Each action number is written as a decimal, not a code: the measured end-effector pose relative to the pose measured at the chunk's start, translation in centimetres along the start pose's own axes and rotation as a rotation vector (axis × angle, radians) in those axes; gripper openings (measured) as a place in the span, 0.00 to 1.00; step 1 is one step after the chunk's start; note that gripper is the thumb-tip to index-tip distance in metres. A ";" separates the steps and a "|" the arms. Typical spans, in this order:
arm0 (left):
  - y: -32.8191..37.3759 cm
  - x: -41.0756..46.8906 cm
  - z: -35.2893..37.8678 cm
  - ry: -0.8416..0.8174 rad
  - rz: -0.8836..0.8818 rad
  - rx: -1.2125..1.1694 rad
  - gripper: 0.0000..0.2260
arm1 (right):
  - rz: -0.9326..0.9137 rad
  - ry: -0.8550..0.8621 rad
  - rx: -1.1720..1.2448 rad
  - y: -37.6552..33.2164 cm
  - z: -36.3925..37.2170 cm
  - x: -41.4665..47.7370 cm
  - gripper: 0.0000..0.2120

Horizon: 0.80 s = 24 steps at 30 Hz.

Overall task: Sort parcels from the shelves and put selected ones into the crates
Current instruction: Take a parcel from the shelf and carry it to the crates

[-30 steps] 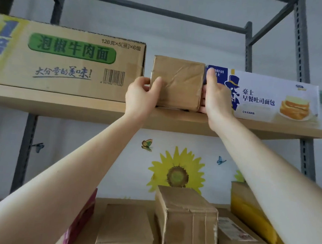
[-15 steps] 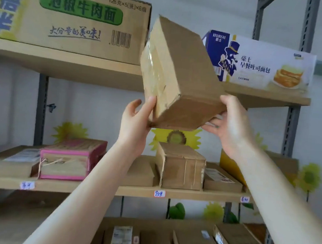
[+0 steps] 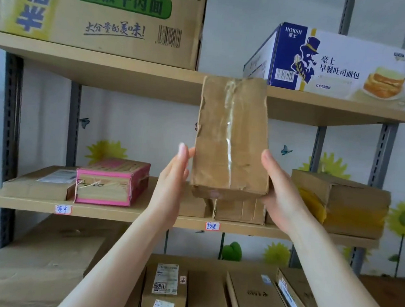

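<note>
Just behind parcel [image 3: 231, 141]: taped box [image 3: 238, 210]; pink box [image 3: 112, 182] further L.

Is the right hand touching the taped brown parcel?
Touching. The head view shows the right hand gripping the taped brown parcel at its lower right corner.

Noodle carton [image 3: 98, 16], top shelf [image 3: 130, 75] L end: cropped by frame top/left. Box [image 3: 239, 210] at mid shelf [image 3: 143, 215] front edge: partly hidden behind held parcel [image 3: 231, 141].
</note>
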<state>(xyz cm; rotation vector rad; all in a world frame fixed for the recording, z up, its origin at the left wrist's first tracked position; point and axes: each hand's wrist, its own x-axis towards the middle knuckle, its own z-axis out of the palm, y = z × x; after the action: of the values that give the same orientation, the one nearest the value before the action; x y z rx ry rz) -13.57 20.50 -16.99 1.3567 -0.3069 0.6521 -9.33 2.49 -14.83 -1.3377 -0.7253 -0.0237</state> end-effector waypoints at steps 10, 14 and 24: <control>-1.1 -1.2 -1.3 0.044 -0.074 0.005 0.15 | 0.002 0.201 0.169 4.6 -2.0 0.7 0.14; -1.2 -1.5 -1.1 0.035 -0.071 -0.025 0.17 | -0.017 0.209 0.123 5.0 -1.7 0.9 0.11; -2.2 -2.7 0.7 -0.038 -0.139 -0.072 0.19 | 0.058 0.204 0.009 5.2 -1.4 -1.9 0.31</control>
<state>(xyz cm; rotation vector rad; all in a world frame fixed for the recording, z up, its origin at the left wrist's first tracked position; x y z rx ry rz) -14.28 18.99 -20.10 1.3097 -0.2614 0.4952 -8.00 1.88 -20.41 -1.3249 -0.5133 -0.1090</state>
